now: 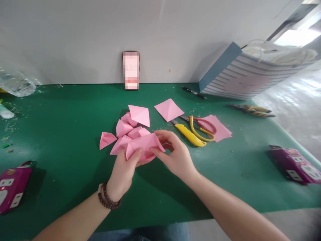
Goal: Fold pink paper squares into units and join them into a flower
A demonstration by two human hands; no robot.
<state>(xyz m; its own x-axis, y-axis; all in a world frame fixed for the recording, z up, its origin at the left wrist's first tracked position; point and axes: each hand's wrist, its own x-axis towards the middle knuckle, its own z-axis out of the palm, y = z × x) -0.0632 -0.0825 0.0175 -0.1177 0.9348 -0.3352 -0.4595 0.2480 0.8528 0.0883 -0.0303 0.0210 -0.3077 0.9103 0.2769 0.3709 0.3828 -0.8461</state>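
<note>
The left hand [122, 170] and right hand [175, 155] held just above the green tabletop [62, 187], fingers [163, 134] grasping a folded pink paper piece [144, 145] from both sides, beside a heap of folded pieces [125, 129], with a yellow box cutter [188, 135] and scissors [207, 121] nearby.

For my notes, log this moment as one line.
Left hand: holding folded pink paper | Right hand: holding same paper | Nearby: yellow utility knife, pink paper pieces
</note>
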